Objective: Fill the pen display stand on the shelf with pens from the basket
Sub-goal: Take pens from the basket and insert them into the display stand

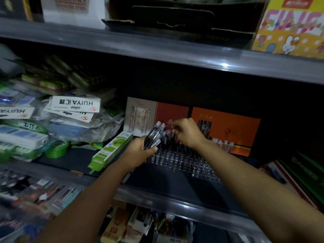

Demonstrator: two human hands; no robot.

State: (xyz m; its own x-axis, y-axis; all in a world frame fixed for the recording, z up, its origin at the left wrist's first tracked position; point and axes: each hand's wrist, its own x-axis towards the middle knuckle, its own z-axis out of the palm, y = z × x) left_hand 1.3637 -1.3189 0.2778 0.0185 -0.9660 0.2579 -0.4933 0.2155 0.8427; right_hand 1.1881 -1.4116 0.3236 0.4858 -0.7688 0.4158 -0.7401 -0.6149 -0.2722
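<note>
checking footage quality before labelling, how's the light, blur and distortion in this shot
Head view: dim overall, with the shelf recess behind the clear pen display stand nearly black; a glare spot on the upper shelf edge; packets at far left smeared by blur; wide-angle bending of shelf lines; both hands fairly sharp.

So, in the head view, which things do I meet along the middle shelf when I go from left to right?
White HUYA packets → green tape roll → green-and-white box → left hand gripping a bunch of pens → right hand over the clear pen stand → orange card marked 8.

HUIYA packets (74, 106), green box (112, 149), perhaps green tape rolls (57, 150)
</note>
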